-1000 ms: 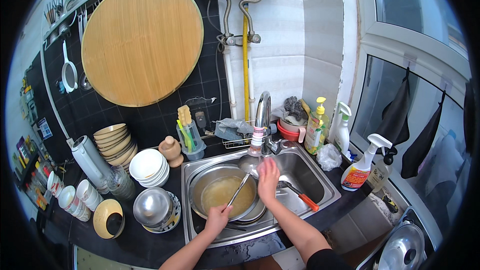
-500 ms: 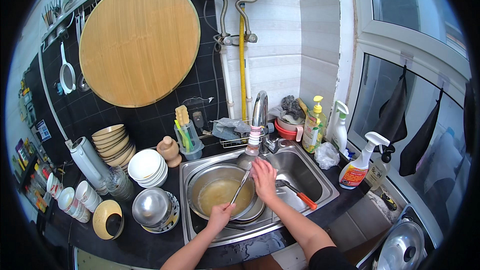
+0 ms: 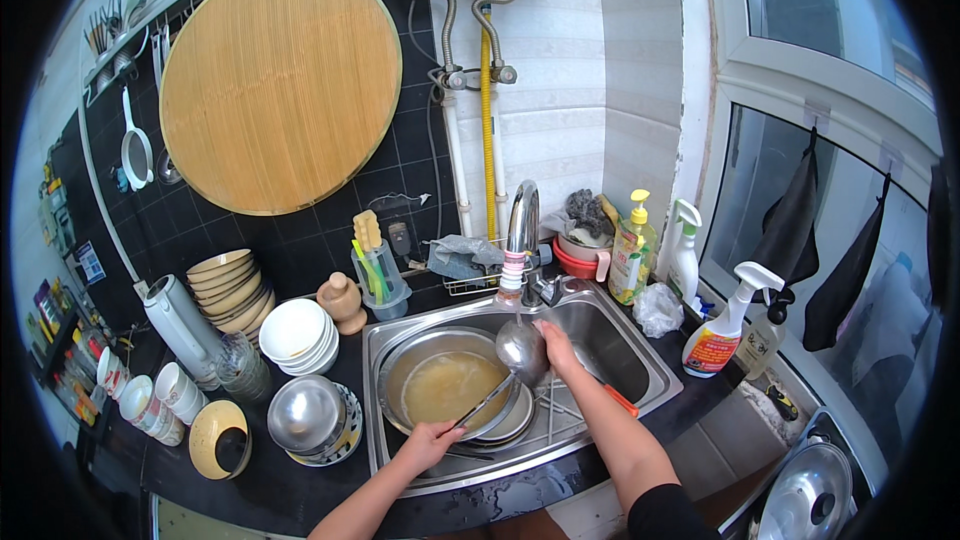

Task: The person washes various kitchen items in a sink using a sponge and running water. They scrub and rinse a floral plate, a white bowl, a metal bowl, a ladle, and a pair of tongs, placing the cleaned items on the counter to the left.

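Observation:
A metal ladle point(image 3: 520, 352) is tilted beneath the tap point(image 3: 522, 225), its rounded back turned up. My left hand point(image 3: 434, 443) is closed around the end of its long handle. Against the right side of the ladle's bowl rests my right hand point(image 3: 556, 348), its fingers curled round the rim and partly hidden. Below and left of the ladle, a steel basin point(image 3: 392, 368) of cloudy yellowish water sits in the left bowl of the sink, over several stacked plates point(image 3: 518, 418). An orange handle point(image 3: 620, 401) lies in the right bowl, partly behind my right forearm.
Left of the sink stand white bowls point(image 3: 296, 332), a metal bowl point(image 3: 303, 410), stacked tan bowls point(image 3: 225, 285) and cups point(image 3: 178, 390). A yellow-pump bottle point(image 3: 630, 250) and spray bottle point(image 3: 715, 340) line the right. A round board point(image 3: 280, 90) hangs on the wall.
The ladle has rolled so its rounded back now shows. My right hand has moved right and slightly down along its bowl; my left hand has shifted slightly left and lower.

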Demonstrator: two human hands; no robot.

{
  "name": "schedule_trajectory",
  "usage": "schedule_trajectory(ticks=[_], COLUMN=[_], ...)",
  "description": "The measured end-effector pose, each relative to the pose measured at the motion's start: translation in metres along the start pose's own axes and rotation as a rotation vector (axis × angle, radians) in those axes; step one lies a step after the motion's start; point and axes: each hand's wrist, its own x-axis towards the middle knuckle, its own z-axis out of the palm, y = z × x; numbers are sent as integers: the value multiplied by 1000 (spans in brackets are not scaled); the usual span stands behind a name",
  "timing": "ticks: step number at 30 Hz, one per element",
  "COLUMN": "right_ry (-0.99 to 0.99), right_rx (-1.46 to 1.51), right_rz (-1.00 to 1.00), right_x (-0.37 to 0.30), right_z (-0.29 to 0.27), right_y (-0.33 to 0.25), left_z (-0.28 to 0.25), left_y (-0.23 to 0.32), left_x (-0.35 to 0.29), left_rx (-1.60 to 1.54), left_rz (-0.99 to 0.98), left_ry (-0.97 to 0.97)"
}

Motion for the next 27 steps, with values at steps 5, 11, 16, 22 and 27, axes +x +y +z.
schedule_trajectory(ticks=[5,11,16,22,27], right_ry=[-14,-221,-235,-75,230], right_rx=[-636,-987,-908,-647,-263], right_rz=[-244,-823,-1007,-311,-155], right_x=[-29,-62,-75,-36,-13], right_z=[30,53,67,42,28], right_y=[-92,-127,-123,-122,-35], left_z=[8,18,15,9,8], left_y=[-21,-30,-18,-24,-22], left_x=[0,14,10,3,10], left_rx=[198,249,214,271,283], left_rz=[104,55,10,143,123], left_ry=[131,169,212,269,257])
